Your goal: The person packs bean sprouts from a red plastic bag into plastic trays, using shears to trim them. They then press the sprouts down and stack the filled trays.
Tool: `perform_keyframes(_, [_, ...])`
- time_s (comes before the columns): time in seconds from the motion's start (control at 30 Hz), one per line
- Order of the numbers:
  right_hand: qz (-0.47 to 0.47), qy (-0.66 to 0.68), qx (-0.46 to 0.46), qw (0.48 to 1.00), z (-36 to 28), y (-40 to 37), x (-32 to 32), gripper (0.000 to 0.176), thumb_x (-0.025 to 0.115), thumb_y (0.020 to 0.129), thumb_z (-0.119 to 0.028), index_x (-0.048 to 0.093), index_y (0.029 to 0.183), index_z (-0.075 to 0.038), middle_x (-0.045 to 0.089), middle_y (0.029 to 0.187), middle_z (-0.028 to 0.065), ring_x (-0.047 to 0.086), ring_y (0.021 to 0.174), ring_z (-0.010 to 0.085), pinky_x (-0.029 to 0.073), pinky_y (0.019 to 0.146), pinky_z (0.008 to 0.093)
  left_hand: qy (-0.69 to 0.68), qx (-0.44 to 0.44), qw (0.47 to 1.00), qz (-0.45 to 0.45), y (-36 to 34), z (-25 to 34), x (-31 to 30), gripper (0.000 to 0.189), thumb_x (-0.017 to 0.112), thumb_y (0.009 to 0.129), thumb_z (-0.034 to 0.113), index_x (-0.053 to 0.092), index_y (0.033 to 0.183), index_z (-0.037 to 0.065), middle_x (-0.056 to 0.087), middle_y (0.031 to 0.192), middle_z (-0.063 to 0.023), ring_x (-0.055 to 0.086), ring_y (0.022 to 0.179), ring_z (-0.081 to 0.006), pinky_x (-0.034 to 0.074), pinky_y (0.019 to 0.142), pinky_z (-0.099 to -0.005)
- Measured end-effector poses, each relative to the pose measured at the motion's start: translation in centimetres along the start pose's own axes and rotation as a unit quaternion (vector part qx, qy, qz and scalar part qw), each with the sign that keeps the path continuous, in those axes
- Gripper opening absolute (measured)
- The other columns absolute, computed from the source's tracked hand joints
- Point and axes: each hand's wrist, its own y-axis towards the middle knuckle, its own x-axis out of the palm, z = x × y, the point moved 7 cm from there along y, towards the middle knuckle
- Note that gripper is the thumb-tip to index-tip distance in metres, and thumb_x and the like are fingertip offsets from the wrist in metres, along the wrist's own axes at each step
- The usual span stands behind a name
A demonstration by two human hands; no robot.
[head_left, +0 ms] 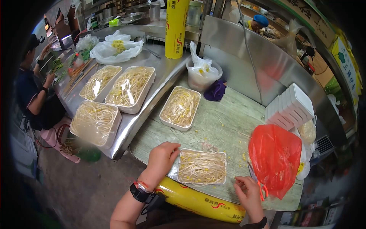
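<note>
A white tray of bean sprouts [202, 167] lies in front of me on the greenish board. My left hand [164, 158] is at its upper left corner, thumb and fingers slightly apart. Off its lower right corner is my right hand [248, 191], fingers loosely bent and apart, with nothing visible in them. A thick yellow roll of cling film [202, 200] runs along the front edge, just below the tray. Shiny clear film shows at the tray's left side; how far it extends is hard to see. Orange-handled scissors [262, 190] lie beside my right hand, partly under a red plastic bag [276, 160].
A film-covered sprout tray [180, 107] sits farther back; several more, including one tray [95, 124], stand on the steel counter [143, 105]. White trays are stacked [291, 105] at right. A tub with a bag [204, 74] and purple cloth [215, 91] stand behind. A person [36, 84] works at left.
</note>
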Motion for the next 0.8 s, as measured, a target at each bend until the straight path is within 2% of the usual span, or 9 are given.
perform_keyframes(0.07, [0.008,0.026,-0.003,1.000,1.4,-0.3,0.6,0.023,0.074,0.088,-0.005,0.070,0.111,-0.002,0.067,0.092,0.0090,0.066,0.076,0.0168,0.053,0.064,0.0278,0.056,0.057,0.997,-0.024,0.2,0.7,0.4,0.018,0.074,0.088,0.010,0.074,0.104,0.003,0.071,0.091,-0.0146,0.069,0.082,-0.0333,0.055,0.071,-0.0391])
perform_keyframes(0.2, [0.017,0.098,0.038,0.994,4.3,-1.4,1.5,0.017,0.072,0.091,-0.006,0.072,0.107,-0.001,0.066,0.091,0.0068,0.064,0.077,0.0131,0.050,0.064,0.0254,0.122,0.110,0.985,-0.055,1.2,1.8,0.5,0.010,0.073,0.086,0.010,0.074,0.094,0.005,0.069,0.085,-0.0125,0.068,0.079,-0.0335,0.055,0.069,-0.0404])
perform_keyframes(0.27, [0.021,0.118,0.056,0.991,5.0,-2.0,1.6,0.015,0.072,0.092,-0.007,0.072,0.106,-0.001,0.066,0.091,0.0063,0.063,0.078,0.0122,0.049,0.064,0.0250,0.219,0.152,0.961,-0.077,1.2,1.8,1.2,0.004,0.072,0.084,0.010,0.071,0.085,0.007,0.067,0.080,-0.0102,0.067,0.074,-0.0327,0.055,0.066,-0.0411])
perform_keyframes(0.37, [0.028,0.152,0.059,0.986,5.1,-1.9,1.7,0.015,0.071,0.092,-0.007,0.072,0.106,-0.001,0.066,0.090,0.0057,0.062,0.078,0.0120,0.048,0.065,0.0246,0.285,0.177,0.938,-0.091,1.7,2.0,1.9,0.004,0.072,0.081,0.009,0.068,0.081,0.007,0.066,0.079,-0.0095,0.066,0.072,-0.0321,0.055,0.064,-0.0409])
perform_keyframes(0.5, [0.020,0.152,0.063,0.986,5.2,-1.9,2.0,0.014,0.070,0.093,-0.006,0.073,0.106,-0.001,0.066,0.090,0.0051,0.062,0.077,0.0118,0.048,0.066,0.0245,0.248,0.183,0.947,-0.087,2.2,2.5,1.8,0.005,0.071,0.079,0.010,0.066,0.080,0.006,0.065,0.077,-0.0100,0.066,0.071,-0.0325,0.054,0.063,-0.0415])
perform_keyframes(0.6, [0.022,0.154,0.062,0.986,5.4,-2.2,1.9,0.014,0.070,0.093,-0.007,0.073,0.106,-0.001,0.066,0.090,0.0053,0.062,0.078,0.0117,0.048,0.067,0.0243,0.210,0.147,0.962,-0.092,2.4,1.6,1.9,0.006,0.070,0.077,0.009,0.066,0.080,0.005,0.066,0.078,-0.0114,0.066,0.071,-0.0335,0.054,0.063,-0.0412])
perform_keyframes(0.7, [0.027,0.159,0.061,0.985,5.8,-2.6,1.8,0.014,0.071,0.093,-0.007,0.073,0.106,-0.002,0.066,0.090,0.0056,0.063,0.078,0.0117,0.048,0.067,0.0242,0.162,0.087,0.978,-0.104,2.2,0.0,2.2,0.006,0.069,0.081,0.009,0.067,0.082,0.004,0.065,0.076,-0.0123,0.067,0.069,-0.0292,0.053,0.064,-0.0382])
perform_keyframes(0.77, [0.029,0.165,0.062,0.984,6.2,-2.8,1.9,0.014,0.071,0.093,-0.007,0.073,0.106,-0.002,0.067,0.090,0.0057,0.063,0.079,0.0117,0.048,0.068,0.0242,0.028,-0.025,0.996,-0.075,2.0,-2.1,1.9,0.008,0.068,0.084,0.010,0.070,0.086,0.002,0.066,0.074,-0.0132,0.067,0.072,-0.0330,0.054,0.067,-0.0395])
perform_keyframes(0.8, [0.030,0.162,0.062,0.984,6.4,-2.7,1.8,0.014,0.071,0.093,-0.008,0.073,0.105,-0.002,0.067,0.091,0.0055,0.063,0.079,0.0116,0.048,0.068,0.0242,0.031,-0.024,0.996,-0.079,1.9,-2.9,1.6,0.008,0.068,0.084,0.010,0.070,0.086,0.002,0.066,0.074,-0.0132,0.067,0.072,-0.0330,0.054,0.067,-0.0395])
